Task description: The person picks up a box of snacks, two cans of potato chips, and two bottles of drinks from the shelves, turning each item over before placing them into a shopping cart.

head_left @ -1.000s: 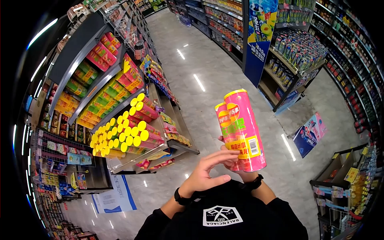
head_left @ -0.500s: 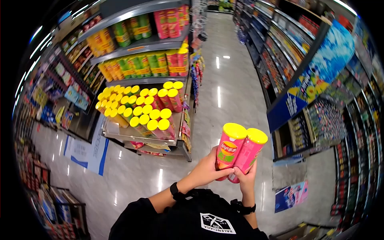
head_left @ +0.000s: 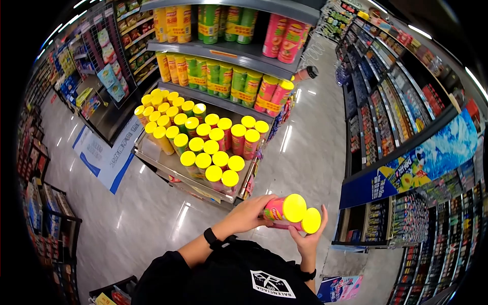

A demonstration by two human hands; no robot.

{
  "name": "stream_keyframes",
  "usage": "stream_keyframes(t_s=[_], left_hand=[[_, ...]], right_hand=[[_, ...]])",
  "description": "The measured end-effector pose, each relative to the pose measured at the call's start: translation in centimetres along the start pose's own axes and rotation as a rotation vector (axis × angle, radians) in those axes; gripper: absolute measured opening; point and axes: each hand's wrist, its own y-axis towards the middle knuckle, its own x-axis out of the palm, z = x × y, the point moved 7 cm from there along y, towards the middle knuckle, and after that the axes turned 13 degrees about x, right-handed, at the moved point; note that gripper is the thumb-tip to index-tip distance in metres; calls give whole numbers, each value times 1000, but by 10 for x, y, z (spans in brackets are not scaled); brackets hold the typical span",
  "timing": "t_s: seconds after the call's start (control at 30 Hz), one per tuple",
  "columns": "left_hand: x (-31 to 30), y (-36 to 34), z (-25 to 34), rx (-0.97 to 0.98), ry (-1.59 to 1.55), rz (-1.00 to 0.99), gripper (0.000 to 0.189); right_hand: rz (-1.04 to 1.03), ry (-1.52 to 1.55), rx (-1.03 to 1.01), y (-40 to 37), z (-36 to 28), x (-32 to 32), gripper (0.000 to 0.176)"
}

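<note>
Two pink potato chip cans with yellow lids are held side by side in front of my body, tilted so the lids face up toward me. My left hand (head_left: 247, 214) is wrapped round the lower part of the left chip can (head_left: 276, 209). On the other side, my right hand (head_left: 307, 242) grips the right chip can (head_left: 297, 224), its thumb against the can and its fingers along the outer side. Ahead and to the left stands a display table (head_left: 157, 158) crowded with yellow, green and pink chip cans (head_left: 211, 147), all upright with yellow lids.
Shelves (head_left: 223, 47) behind the display hold more chip cans in shrink-wrapped packs. An aisle floor (head_left: 290, 147) runs forward on the right, beside long stocked shelving (head_left: 386, 101). A blue promotional panel (head_left: 406, 173) fronts the right shelf end. A floor sticker (head_left: 104, 157) lies left.
The two cans have tipped, so their lids now face me and less of their sides shows. The display appears closer and farther right in view. Both hands still hold the cans.
</note>
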Motion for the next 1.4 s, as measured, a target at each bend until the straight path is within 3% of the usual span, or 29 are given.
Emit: stream_keyframes(t_s=[0.07, 0.13, 0.17, 0.33, 0.4, 0.47, 0.57, 0.73, 1.0, 1.2, 1.4], left_hand=[[-13, -1, -17, -13, 18, 27, 69], [-33, -1, -31, -69, 209, 113, 67], [-38, -2, -42, -130, 179, 124, 61], [-64, -13, -72, -261, 301, 194, 56], [-64, -19, -89, -291, 409, 200, 55], [-62, -25, -104, -353, 434, 188, 55], [-60, -28, -115, -480, 522, 105, 58], [-53, -31, -123, -678, 630, 71, 59], [-37, -23, -119, -878, 619, 147, 60], [-24, -26, -99, -1056, 576, 262, 63], [-4, -37, -99, -1144, 574, 356, 69]], right_hand=[[2, -57, -36, 19, -2, 18, 94], [-34, -332, -99, 42, 4, 38, 88], [21, -346, -129, 52, 3, 43, 78], [2, -413, -140, 110, 4, 87, 77], [-4, -386, -58, 132, 6, 102, 79], [-78, -336, -30, 160, 26, 120, 80], [-171, -405, -160, 192, 47, 151, 75], [-372, -354, -94, 228, 75, 200, 68], [-636, -332, 39, 244, 138, 260, 78], [-764, -247, -95, 240, 162, 283, 78], [-964, -221, -119, 246, 174, 282, 65]])
